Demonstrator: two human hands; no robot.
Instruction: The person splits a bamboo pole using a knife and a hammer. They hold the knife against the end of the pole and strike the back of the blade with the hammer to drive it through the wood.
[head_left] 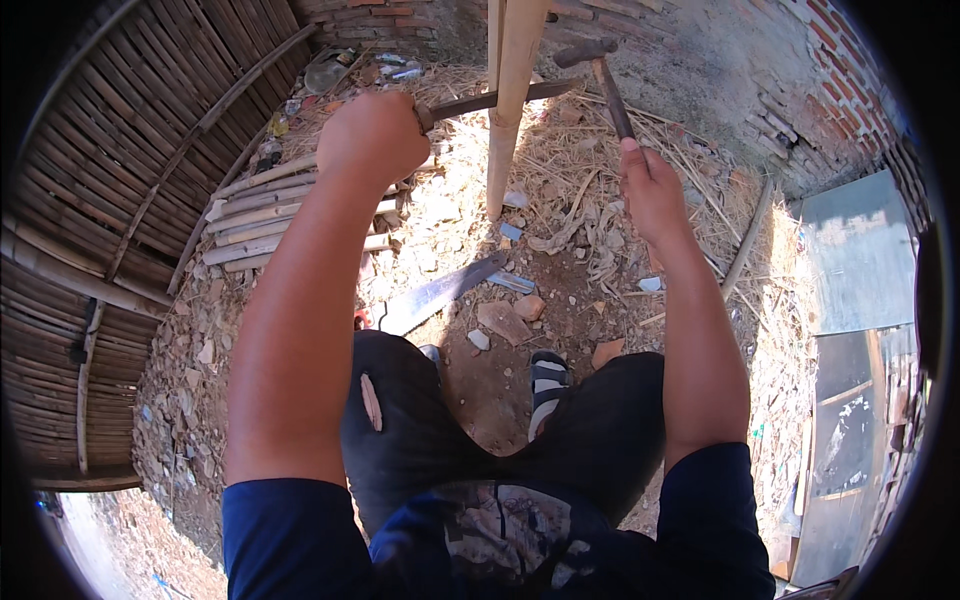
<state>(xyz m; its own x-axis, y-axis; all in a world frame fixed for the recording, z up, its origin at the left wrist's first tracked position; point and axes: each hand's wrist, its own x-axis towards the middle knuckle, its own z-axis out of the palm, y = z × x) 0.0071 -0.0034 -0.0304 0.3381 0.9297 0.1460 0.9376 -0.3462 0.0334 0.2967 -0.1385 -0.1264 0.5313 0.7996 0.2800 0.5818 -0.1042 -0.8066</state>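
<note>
My left hand (pixel 370 140) is closed round the wooden handle of a large knife (pixel 465 105). Its dark blade points right and runs through a split in an upright bamboo pole (pixel 505 150), with the tip sticking out on the far side. The pole's foot is on the ground, and its top leaves the view. To the right of the pole, my right hand (pixel 655 195) grips a hammer (pixel 612 95) by its handle. The hammer's rusty head is raised, apart from the blade and pole.
A handsaw (pixel 440 295) lies on the ground before my knees, by broken brick pieces (pixel 503 322). Cut bamboo lengths (pixel 265 220) are stacked at left, near a slatted bamboo wall (pixel 150 130). A brick wall (pixel 690 70) stands behind; a grey-blue panel (pixel 860 250) is at right.
</note>
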